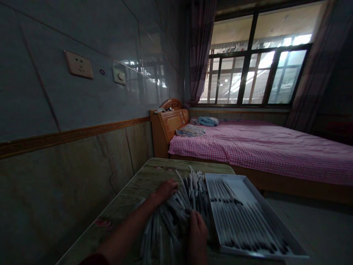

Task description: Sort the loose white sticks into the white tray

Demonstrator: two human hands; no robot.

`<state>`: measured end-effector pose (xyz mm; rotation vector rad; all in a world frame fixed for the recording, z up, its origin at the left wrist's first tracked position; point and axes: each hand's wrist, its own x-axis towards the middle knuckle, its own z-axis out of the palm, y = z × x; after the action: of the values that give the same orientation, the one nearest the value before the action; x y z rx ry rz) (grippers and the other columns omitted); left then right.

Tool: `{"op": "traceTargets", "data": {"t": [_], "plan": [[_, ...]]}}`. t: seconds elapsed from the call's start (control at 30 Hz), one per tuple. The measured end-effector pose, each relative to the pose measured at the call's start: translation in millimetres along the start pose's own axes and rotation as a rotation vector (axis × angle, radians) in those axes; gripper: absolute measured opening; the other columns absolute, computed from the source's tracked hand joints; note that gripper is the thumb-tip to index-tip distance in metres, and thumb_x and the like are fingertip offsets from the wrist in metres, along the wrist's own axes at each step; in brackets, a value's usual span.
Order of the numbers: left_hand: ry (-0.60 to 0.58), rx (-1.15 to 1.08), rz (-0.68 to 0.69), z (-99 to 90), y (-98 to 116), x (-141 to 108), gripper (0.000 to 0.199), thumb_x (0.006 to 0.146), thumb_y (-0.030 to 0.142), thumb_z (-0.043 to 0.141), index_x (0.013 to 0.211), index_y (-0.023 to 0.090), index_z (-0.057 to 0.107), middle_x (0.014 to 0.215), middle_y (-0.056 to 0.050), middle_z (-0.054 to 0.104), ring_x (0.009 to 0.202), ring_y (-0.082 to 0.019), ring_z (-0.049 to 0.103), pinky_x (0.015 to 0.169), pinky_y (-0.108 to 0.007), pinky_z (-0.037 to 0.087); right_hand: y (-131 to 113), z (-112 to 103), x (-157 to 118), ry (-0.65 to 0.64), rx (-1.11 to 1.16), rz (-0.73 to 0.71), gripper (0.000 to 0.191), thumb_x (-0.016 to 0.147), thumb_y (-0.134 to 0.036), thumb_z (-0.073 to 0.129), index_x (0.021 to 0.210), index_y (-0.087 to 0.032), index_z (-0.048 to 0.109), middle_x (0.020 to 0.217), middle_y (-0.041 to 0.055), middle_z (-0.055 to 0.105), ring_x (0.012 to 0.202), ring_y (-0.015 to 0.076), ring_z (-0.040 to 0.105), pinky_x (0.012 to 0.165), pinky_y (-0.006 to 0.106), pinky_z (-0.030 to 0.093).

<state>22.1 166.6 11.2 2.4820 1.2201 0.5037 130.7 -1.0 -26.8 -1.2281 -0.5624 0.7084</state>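
A loose heap of slim white pens (179,200), some with dark ends, lies on the small table. My left hand (167,189) reaches over the heap's left side, fingers stretched out and touching the pens; blur hides their detail. Close to the front of the heap, my right hand (197,228) is closed, thumb and fingers pinched at the dark end of a pen (188,211). To its right stands a shallow white box (248,186), where similar pens (242,221) lie side by side in two rows, dark ends toward me.
The table (132,198) has a marbled top with a pale edge, and a tiled wall (82,176) runs along its left. Beyond it stands a bed (248,147) with a pink checked sheet and a wooden headboard (171,123). A window (256,73) is behind.
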Motion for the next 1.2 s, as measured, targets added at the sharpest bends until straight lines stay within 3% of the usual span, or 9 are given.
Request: {"op": "traceTargets", "data": {"t": [0.2,0.3,0.37,0.43,0.5,0.6,0.8,1.07,1.2], "plan": [[0.121,-0.094,-0.027,-5.3,9.0,-40.2,0.009,0.076,0.013,0.06,0.075,0.022,0.061,0.087,-0.006,0.069,0.093,-0.023,0.064,0.089,-0.032,0.045,-4.9,-4.7,2.7,-0.154,-0.05,-0.012,0.049,0.072,-0.063,0.061,0.074,-0.015,0.071,0.061,-0.0003,0.061,0.061,0.0163,0.054,0.056,0.024,0.042],[0.285,-0.247,-0.117,-2.3,15.7,-64.4,0.008,0.086,0.022,0.051,0.087,0.023,0.059,0.089,-0.007,0.07,0.089,-0.022,0.067,0.085,-0.034,0.049,-3.2,-4.2,-0.4,-0.186,-0.102,-0.089,0.046,0.073,-0.061,0.061,0.077,-0.016,0.072,0.067,0.002,0.067,0.067,0.0187,0.06,0.061,0.026,0.046],[0.533,-0.756,-0.274,1.3,21.0,-81.4,0.008,0.085,0.028,0.055,0.09,0.022,0.058,0.083,-0.004,0.071,0.081,-0.021,0.07,0.08,-0.034,0.053,-1.0,-3.5,-3.7,-0.212,-0.138,-0.167,0.043,0.074,-0.059,0.062,0.082,-0.018,0.074,0.079,0.0052,0.072,0.077,0.0218,0.064,0.07,0.029,0.049],[0.666,-1.288,-0.381,4.1,25.1,-97.4,0.015,0.083,0.029,0.061,0.095,0.02,0.058,0.081,-0.004,0.073,0.077,-0.02,0.072,0.077,-0.035,0.056,1.2,-3.6,-6.3,-0.249,-0.158,-0.231,0.041,0.075,-0.057,0.062,0.088,-0.02,0.075,0.091,0.0079,0.074,0.088,0.0241,0.066,0.078,0.032,0.05],[0.714,-1.656,-0.444,4.7,26.2,-110.7,0.013,0.082,0.019,0.062,0.095,0.018,0.06,0.08,-0.005,0.075,0.077,-0.018,0.073,0.078,-0.033,0.058,3.0,-4.5,-7.3,-0.291,-0.176,-0.255,0.04,0.077,-0.056,0.06,0.092,-0.022,0.075,0.096,0.0087,0.074,0.092,0.0246,0.066,0.082,0.034,0.051],[0.745,-1.937,-0.51,2.0,20.7,-123.5,0.015,0.086,0.007,0.053,0.088,0.016,0.064,0.08,-0.005,0.076,0.078,-0.016,0.074,0.08,-0.031,0.059,5.0,-6.2,-6.9,-0.322,-0.213,-0.243,0.043,0.076,-0.058,0.059,0.093,-0.021,0.075,0.095,0.0083,0.074,0.09,0.0247,0.067,0.082,0.035,0.051],[0.74,-2.083,-0.487,-1.9,7.1,-129.0,0.016,0.088,0.008,0.052,0.086,0.016,0.065,0.083,-0.005,0.076,0.08,-0.016,0.074,0.077,-0.029,0.06,4.3,-6.9,-13.2,-0.466,-0.303,-0.285,0.033,0.078,-0.048,0.061,0.093,-0.023,0.075,0.094,0.0066,0.075,0.089,0.0246,0.067,0.083,0.035,0.051],[0.758,-2.032,-0.495,-2.4,22.6,-130.3,0.013,0.088,0.007,0.054,0.083,0.015,0.063,0.085,-0.007,0.076,0.077,-0.017,0.074,0.069,-0.027,0.061,-3.0,-7.0,-18.3,-0.446,-0.385,-0.273,0.037,0.078,-0.052,0.057,0.09,-0.022,0.075,0.088,0.0071,0.075,0.083,0.0257,0.068,0.078,0.036,0.051],[0.787,-2.022,-0.526,-4.3,27.2,-130.1,0.015,0.089,0.007,0.052,0.081,0.013,0.064,0.082,-0.007,0.076,0.072,-0.016,0.074,0.064,-0.024,0.061,-5.1,-7.6,-18.5,-0.492,-0.446,-0.281,0.04,0.08,-0.052,0.053,0.092,-0.02,0.073,0.093,0.0083,0.074,0.089,0.0263,0.068,0.08,0.035,0.05]]}}
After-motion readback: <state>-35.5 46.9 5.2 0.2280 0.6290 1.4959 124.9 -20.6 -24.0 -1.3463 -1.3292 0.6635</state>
